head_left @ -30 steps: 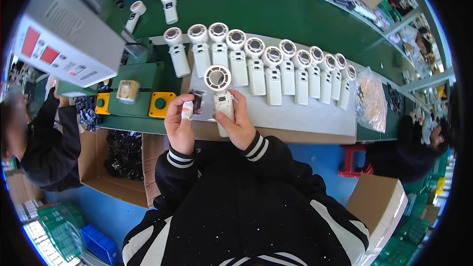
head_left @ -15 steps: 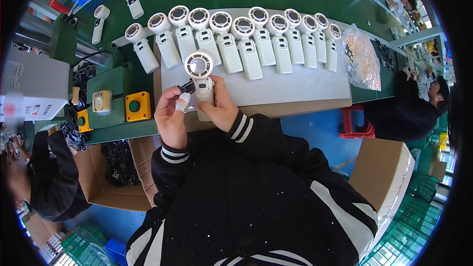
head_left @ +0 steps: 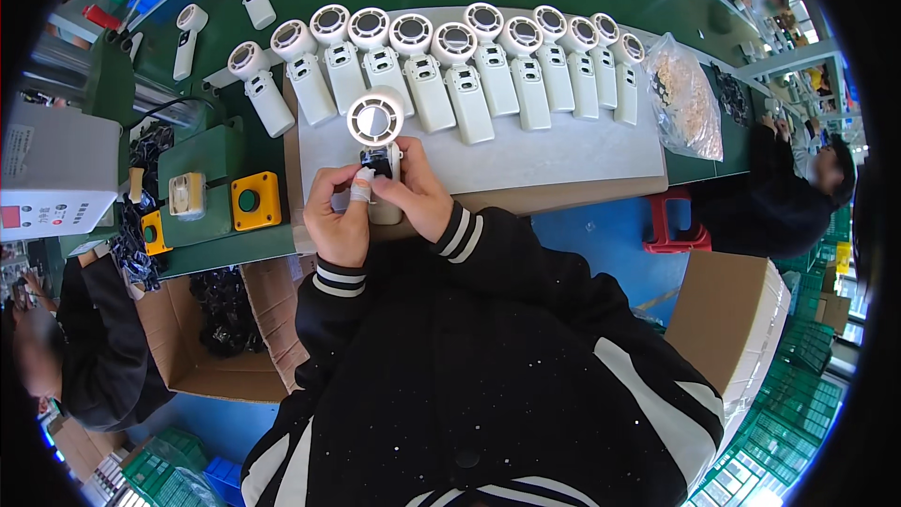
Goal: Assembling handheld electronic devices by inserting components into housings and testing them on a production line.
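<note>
A white handheld fan [head_left: 375, 119], round head away from me, is held upright over the near edge of the board. My right hand [head_left: 424, 199] is closed around the right side of its handle, thumb across the front. My left hand [head_left: 338, 223], with a white wrap on one digit, pinches a small glossy black piece [head_left: 376, 162] against the handle just below the fan head. The fingers partly cover this piece, so how it sits in the handle cannot be told. Beyond my hands, several similar white fans [head_left: 468, 103] lie in a row.
The fans lie on a pale board [head_left: 526, 164] on a green table. Left are a press with a yellow button box [head_left: 256, 201] and a cardboard box [head_left: 188, 343] of black pieces. A clear bag [head_left: 687, 99] lies right, near a red stool [head_left: 674, 222]. People sit at both sides.
My left hand has moved right, bringing the black piece from beside the handle onto its front. The right thumb has come up the handle toward it.
</note>
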A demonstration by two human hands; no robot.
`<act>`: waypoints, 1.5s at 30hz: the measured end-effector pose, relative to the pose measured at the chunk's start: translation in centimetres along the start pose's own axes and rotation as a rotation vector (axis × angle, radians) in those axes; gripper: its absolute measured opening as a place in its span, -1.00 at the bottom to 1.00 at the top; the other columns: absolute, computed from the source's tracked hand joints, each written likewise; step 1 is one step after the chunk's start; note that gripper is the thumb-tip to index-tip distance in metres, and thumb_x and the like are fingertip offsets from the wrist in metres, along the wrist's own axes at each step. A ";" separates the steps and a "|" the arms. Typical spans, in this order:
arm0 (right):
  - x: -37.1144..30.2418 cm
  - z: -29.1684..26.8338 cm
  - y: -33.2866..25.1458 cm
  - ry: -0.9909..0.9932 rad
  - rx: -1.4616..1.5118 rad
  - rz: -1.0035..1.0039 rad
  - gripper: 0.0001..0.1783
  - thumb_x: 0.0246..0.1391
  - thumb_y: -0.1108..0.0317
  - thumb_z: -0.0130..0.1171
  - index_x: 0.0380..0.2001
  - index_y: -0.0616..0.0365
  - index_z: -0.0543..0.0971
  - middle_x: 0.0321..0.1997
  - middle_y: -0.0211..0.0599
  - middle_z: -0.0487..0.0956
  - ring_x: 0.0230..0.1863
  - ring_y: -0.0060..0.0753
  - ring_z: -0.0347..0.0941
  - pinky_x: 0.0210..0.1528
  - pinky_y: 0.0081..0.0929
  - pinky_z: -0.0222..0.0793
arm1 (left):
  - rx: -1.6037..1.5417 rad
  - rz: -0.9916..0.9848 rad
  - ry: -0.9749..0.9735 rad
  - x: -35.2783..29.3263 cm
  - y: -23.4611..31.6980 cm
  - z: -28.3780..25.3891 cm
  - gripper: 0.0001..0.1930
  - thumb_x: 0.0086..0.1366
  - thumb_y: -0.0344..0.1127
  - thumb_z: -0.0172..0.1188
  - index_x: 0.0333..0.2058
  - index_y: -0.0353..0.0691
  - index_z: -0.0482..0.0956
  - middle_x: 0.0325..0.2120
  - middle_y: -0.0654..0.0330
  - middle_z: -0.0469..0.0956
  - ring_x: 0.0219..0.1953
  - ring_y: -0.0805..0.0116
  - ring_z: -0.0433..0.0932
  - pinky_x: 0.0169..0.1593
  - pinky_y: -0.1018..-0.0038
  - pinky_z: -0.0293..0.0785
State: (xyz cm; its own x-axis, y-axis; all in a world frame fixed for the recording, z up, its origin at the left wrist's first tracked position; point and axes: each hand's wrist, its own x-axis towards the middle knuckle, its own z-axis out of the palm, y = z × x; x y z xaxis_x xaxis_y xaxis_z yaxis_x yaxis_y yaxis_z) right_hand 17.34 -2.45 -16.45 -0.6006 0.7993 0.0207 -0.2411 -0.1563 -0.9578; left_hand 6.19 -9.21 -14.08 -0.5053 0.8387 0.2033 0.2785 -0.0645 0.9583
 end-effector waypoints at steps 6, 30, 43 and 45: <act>0.2 -0.2 0.0 -0.011 0.185 -0.004 -0.55 0.21 0.46 -0.09 0.15 0.24 0.14 -0.06 -0.21 0.37 -0.07 -0.49 0.29 0.03 -0.54 0.22 | 0.064 -0.005 -0.018 0.5 0.7 0.5 -0.72 0.18 -0.59 0.08 -0.10 -0.35 0.50 -0.29 0.14 0.51 -0.29 0.36 0.44 -0.12 0.55 0.36; -2.1 -3.0 -6.1 0.115 -0.064 -0.153 -0.63 0.23 0.42 -0.06 0.10 0.25 0.32 -0.12 -0.31 0.44 -0.20 -0.51 0.31 -0.08 -0.60 0.25 | -0.084 0.157 -0.224 1.0 3.1 3.4 -0.59 0.24 -0.53 0.02 0.09 -0.38 0.35 -0.12 0.02 0.48 -0.16 0.28 0.46 -0.01 0.45 0.38; -3.1 -3.6 -11.4 0.148 -0.202 -0.566 -0.59 0.22 0.30 0.02 0.06 0.23 0.29 -0.03 -0.20 0.37 -0.13 -0.46 0.29 -0.02 -0.50 0.23 | -0.299 0.262 -0.284 2.4 9.4 4.5 -0.63 0.26 -0.50 0.01 0.06 -0.40 0.38 -0.09 0.06 0.50 -0.10 0.30 0.47 0.04 0.47 0.34; -2.9 -3.5 -11.9 0.154 -0.182 -0.545 -0.58 0.21 0.28 0.03 0.07 0.24 0.28 -0.02 -0.18 0.36 -0.12 -0.45 0.29 -0.03 -0.49 0.23 | -0.364 0.269 -0.264 3.0 9.3 5.0 -0.63 0.27 -0.49 0.00 0.07 -0.39 0.37 -0.08 0.06 0.49 -0.09 0.31 0.47 0.05 0.47 0.33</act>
State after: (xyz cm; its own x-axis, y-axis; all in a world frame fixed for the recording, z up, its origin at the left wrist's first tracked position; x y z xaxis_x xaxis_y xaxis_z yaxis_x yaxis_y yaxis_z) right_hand 24.64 -0.89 -6.10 -0.3062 0.8136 0.4942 -0.3411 0.3909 -0.8549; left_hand 11.32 -4.62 -5.55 -0.2193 0.8712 0.4392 0.0445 -0.4407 0.8965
